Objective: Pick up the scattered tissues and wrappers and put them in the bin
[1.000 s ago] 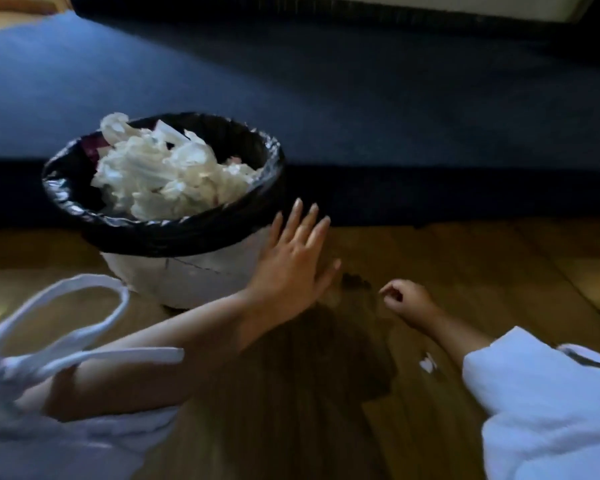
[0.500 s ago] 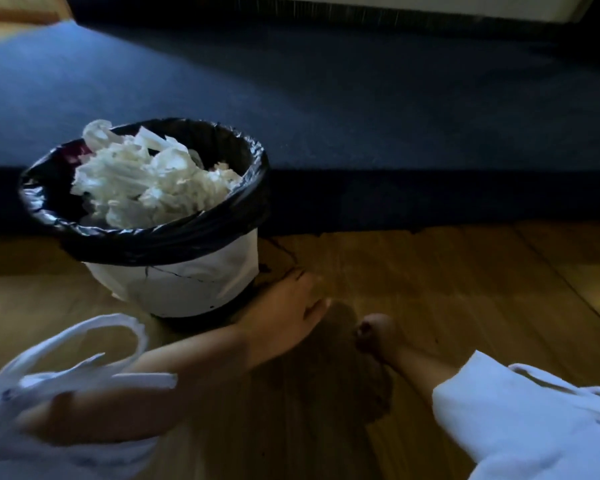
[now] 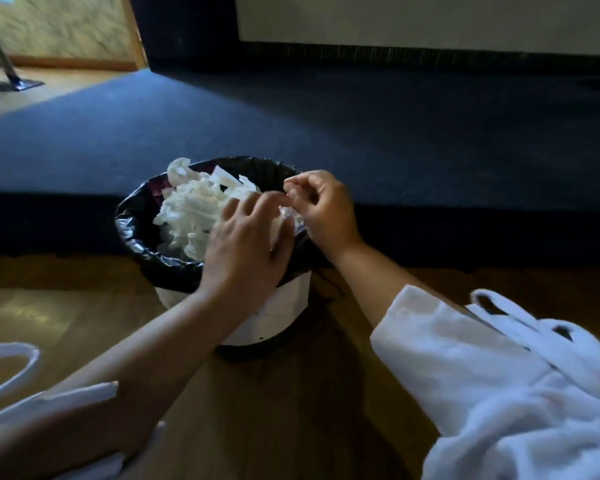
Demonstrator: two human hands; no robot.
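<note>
Bin (image 3: 284, 306) sits center, white wall w/ black liner, heaped w/ crumpled white tissues (image 3: 191, 216). Left hand (image 3: 246, 251), fingers spread, presses flat at the rim's 4 o'clock, prob. tamping the pile. Right hand (image 3: 323, 213) at 3 o'clock pinches a small scrap (image 3: 290, 213) (tissue or wrapper, can't tell) over the opening, ready to drop.

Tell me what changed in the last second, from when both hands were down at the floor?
Both hands rose from the wooden floor to the bin. The left hand now lies over its near rim; the right hand pinches a small scrap, picked up off the floor, above the opening. The white scrap seen on the floor earlier is out of view. The bin remains heaped with tissues.
</note>
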